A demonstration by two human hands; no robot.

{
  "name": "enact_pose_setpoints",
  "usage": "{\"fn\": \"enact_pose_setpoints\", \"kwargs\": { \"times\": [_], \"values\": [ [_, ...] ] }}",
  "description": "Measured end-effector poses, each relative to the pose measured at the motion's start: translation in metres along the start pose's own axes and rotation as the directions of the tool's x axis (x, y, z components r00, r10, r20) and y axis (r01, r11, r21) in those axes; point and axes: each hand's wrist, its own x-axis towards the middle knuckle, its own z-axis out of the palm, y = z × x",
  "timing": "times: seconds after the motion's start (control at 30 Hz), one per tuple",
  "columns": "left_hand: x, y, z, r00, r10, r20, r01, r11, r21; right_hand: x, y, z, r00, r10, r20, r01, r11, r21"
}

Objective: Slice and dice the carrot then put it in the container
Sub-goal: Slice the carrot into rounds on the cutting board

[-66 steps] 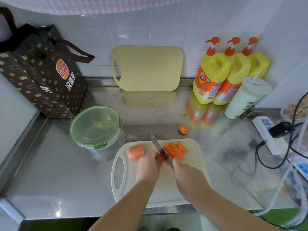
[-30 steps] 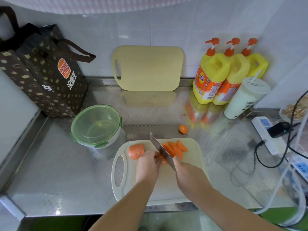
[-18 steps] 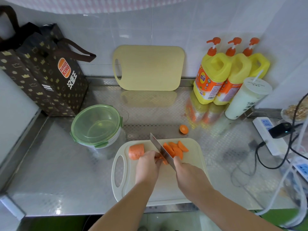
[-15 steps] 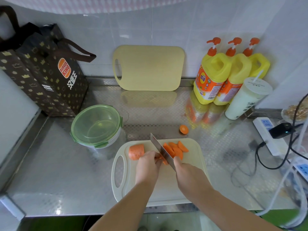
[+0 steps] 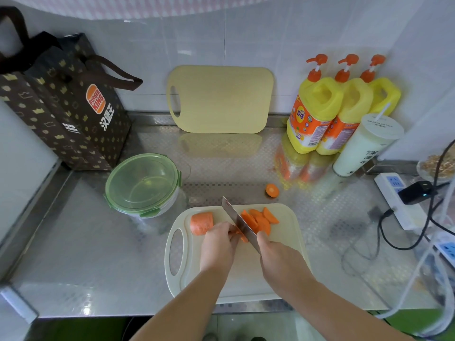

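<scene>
"On the white cutting board, near the front edge of the surface, how far along does the cutting look?"

"Partway through slicing. A few half-round slices lie fanned just to the right of the knife. A thick uncut chunk sits on the board to the left, apart from the blade."

"And the hands?"

"The left hand has its fingers curled down on a small carrot piece, pinning it to the board right beside the blade. Most of that piece is hidden under the fingers. The right hand is wrapped around the knife's handle, which it covers. The blade angles away and to the left, with its edge down at the piece."

"Anything in the container yet?"

"Nothing orange shows through it. It stands on the surface to the left of the board, and its green lid appears to be on. One cut-off end lies on the surface beyond the board."

"So what remains?"

"Most of it, probably: finishing this piece, slicing the chunk, dicing every slice, opening the lid and moving the carrot across."
</scene>
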Motion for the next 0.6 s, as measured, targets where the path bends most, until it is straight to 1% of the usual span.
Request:
{"fn": "enact_pose_setpoints", "kwargs": {
  "times": [0.27,0.47,0.6],
  "values": [
    [0.0003,-0.0005,0.0006,1.0,-0.009,-0.007,0.009,1.0,-0.007,0.0014,-0.0012,0.0023,1.0,-0.007,0.017,0.008,0.999,-0.034],
    [0.0017,-0.0003,0.0003,1.0,-0.015,-0.001,0.015,1.0,0.013,0.0029,-0.0015,0.0049,1.0,-0.014,0.003,0.014,0.998,-0.063],
    [0.0019,-0.0001,-0.0004,1.0,-0.016,0.004,0.016,1.0,0.018,0.0063,-0.0009,0.008,1.0,-0.008,0.016,0.009,0.999,-0.045]
  ]
}}
